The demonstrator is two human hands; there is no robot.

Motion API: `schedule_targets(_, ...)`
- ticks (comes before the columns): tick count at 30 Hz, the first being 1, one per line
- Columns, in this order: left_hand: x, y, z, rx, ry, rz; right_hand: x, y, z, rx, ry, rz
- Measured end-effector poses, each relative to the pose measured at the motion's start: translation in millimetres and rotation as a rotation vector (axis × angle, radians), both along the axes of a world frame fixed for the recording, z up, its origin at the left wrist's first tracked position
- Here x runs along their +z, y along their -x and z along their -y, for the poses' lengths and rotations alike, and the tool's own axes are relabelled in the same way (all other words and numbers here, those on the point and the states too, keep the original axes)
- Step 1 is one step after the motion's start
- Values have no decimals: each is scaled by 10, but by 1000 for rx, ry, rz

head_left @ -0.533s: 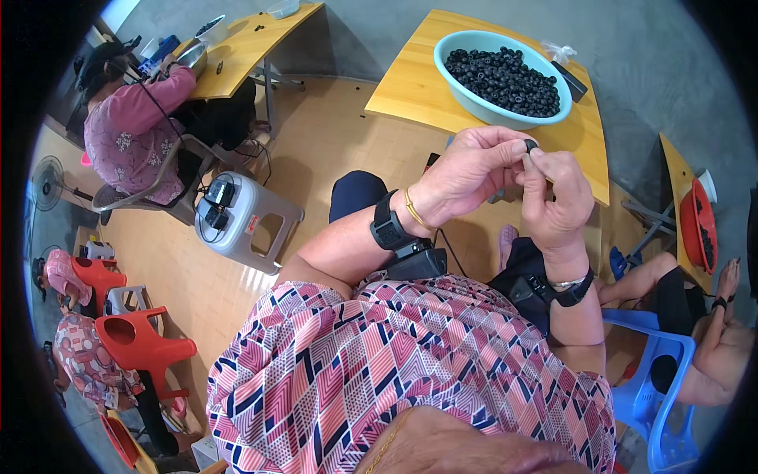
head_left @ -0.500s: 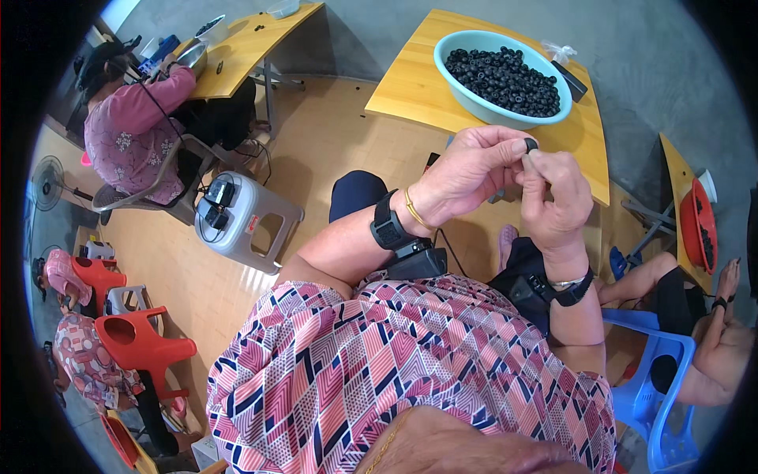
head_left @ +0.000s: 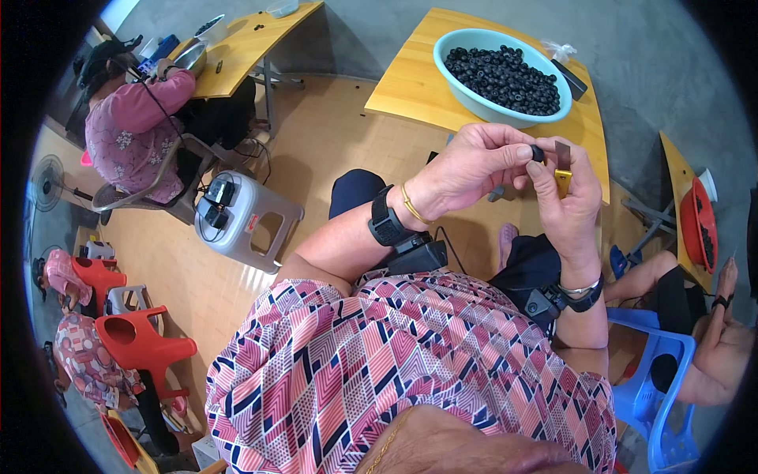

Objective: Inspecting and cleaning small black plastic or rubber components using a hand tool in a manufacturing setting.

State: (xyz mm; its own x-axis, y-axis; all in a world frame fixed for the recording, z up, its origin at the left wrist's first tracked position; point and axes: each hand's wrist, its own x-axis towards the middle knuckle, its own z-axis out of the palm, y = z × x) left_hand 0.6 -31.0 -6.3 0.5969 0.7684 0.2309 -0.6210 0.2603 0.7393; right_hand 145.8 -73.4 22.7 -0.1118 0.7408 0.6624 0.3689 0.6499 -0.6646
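My left hand [head_left: 478, 164] pinches a small black round piece [head_left: 538, 153] between thumb and fingertips. It looks like a rubber ring, though its hole cannot be made out. Close beside it, my right hand [head_left: 575, 207] is closed round a small knife [head_left: 563, 180] with a yellow handle and a flat metal blade pointing up. The right thumb is near or touching the black piece. Beyond my hands, a light blue basin [head_left: 505, 117] full of black rings [head_left: 505, 75] stands on a wooden table [head_left: 403, 87].
A dark box-shaped object [head_left: 575, 83] and a clear plastic bag [head_left: 559, 51] lie beside the basin. To the left is a grey stool [head_left: 264, 205] with black devices on top. Several people sit nearby; a blue chair [head_left: 655, 379] and a red basin [head_left: 696, 225] are at right.
My right hand has turned and shifted slightly away from the left, bringing the knife's blade and yellow handle into sight. The left hand still pinches the black piece.
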Motion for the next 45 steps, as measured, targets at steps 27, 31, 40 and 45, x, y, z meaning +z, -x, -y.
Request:
schedule_targets(27, -47, 5, 16, -91, 86, 101, -107, -1, -21, -45, -254, 84)
schedule_targets(31, -53, -28, 15, -81, 150, 64, -184, -91, -32, -22, -525, 287)
schedule_targets(40, -368, -224, -109, -295, 137, -141, -442, -355, 139, -173, -37, 208)
schedule_targets(45, -332, -235, -365, 272, -253, -790, -896, -1124, 110, -574, 95, -294)
